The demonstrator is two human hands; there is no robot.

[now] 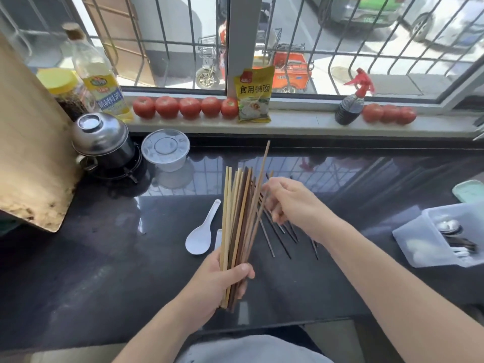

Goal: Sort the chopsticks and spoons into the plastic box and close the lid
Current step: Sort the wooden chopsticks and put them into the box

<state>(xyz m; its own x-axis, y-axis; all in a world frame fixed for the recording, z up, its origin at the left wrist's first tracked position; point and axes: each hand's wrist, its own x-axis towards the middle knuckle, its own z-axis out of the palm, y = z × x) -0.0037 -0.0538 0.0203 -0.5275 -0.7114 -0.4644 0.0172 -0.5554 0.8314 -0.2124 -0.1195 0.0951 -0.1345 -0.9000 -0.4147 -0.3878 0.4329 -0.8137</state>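
— Left hand (222,277) clamped round the lower end of a fanned bundle of chopsticks (239,218), thumb across the front. Splayed wide at the top; one light stick standing well above the rest.

— Risky? Could slide out of so loose a fan, down among the dark loose chopsticks (281,238) lying on the table (104,258).

— Right hand (289,203) up at the top of the fan, fingers curled on a stick or two. Hard to tell exactly which, or whether pinched or only touched.

— Tugging one there could lever the others out of the left grip. Tightening first seems wise.

— White spoon (200,237) flat on the table, just left of the bundle. A dropped stick could knock it.

— And the plastic box (429,237)?

— Far right, well apart, open, cutlery already inside. Long carry across with an uneven bundle; ends could catch the rim. Lid not clearly identifiable.
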